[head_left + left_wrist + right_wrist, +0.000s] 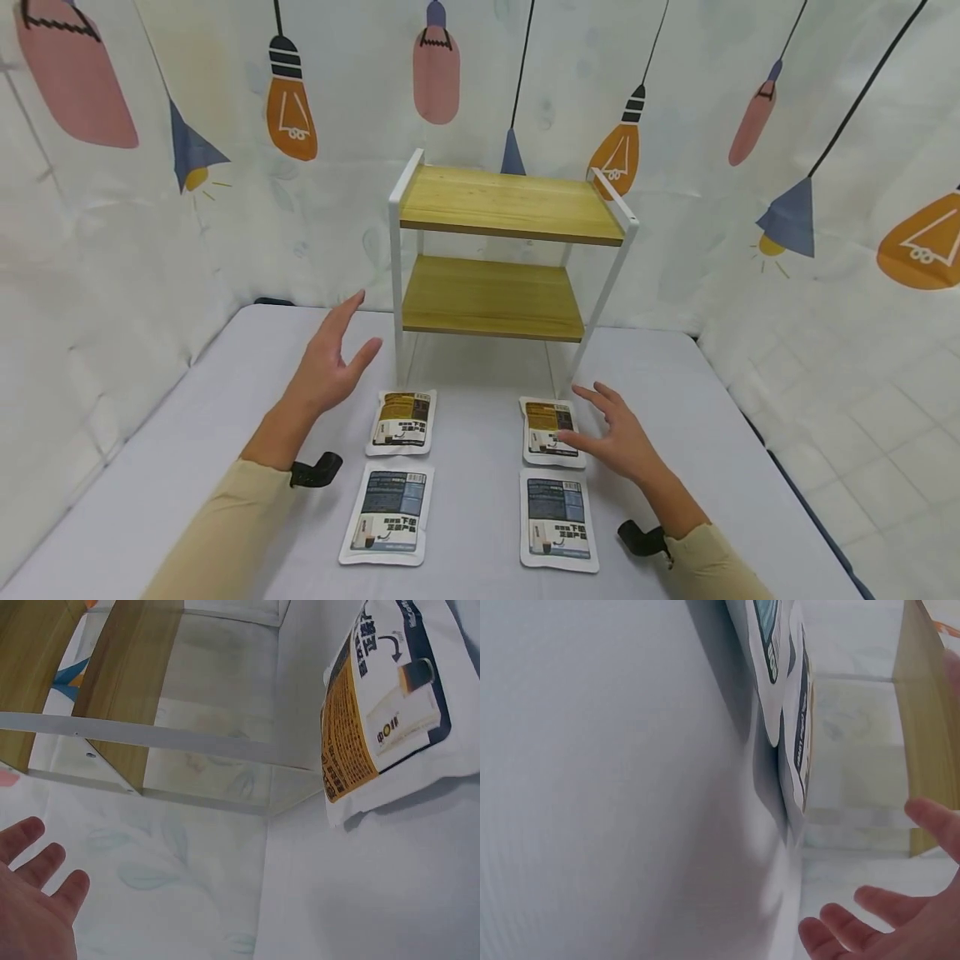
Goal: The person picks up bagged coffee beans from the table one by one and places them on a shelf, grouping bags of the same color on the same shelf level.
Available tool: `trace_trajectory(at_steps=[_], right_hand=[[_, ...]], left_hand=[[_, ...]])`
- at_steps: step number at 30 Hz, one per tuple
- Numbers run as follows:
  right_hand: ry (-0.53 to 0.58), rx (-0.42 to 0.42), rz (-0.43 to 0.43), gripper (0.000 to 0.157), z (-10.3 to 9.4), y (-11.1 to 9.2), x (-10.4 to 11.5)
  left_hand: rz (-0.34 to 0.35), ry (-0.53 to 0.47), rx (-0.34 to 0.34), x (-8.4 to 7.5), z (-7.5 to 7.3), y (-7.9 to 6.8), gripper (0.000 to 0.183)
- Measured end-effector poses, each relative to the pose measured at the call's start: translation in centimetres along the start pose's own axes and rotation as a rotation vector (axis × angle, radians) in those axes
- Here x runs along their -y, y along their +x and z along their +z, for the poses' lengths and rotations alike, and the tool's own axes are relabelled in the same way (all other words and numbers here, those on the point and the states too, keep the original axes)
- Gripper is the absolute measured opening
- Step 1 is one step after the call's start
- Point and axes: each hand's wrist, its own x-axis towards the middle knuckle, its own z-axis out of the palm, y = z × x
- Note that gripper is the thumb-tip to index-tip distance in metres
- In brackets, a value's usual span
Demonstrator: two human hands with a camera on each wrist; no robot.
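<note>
My left hand (326, 367) hovers with fingers spread, left of the shelf and above the table; it holds nothing. Nearest to it lies a white pouch with a brown-and-yellow label (402, 422). My right hand (613, 433) is also spread and holds nothing, its thumb overlapping the edge of the right brown-labelled pouch (542, 429) in the head view; whether it touches cannot be told. Two larger pouches with blue labels lie closer to me, one on the left (388, 514) and one on the right (558, 521).
A two-tier rack with wooden boards (510, 204) and a white frame stands at the back of the white-covered table (472, 533). Behind it hangs a curtain (337, 208) printed with lamps. A black wrist mount (318, 471) sits on each forearm.
</note>
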Motion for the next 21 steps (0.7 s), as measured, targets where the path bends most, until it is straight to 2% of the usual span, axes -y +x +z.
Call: trace_trajectory(at_steps=[6,14,21], right_hand=[[0.035,0.033,0.073,0.087,0.4,0.3,0.2],[0.078,0.055,0.14,0.084,0.7,0.4,0.6],[0.109,0.07,0.219,0.084,0.9,0.6,0.9]], left_hand=[[0.022,-0.129,-0.042,-0.3,0.5,0.7,0.07],[-0.07,-0.24,-0.057,-0.8,0.8,1.5,0.061],[-0.097,-0.298,-0.08,-1.3,0.8,2.3,0.052]])
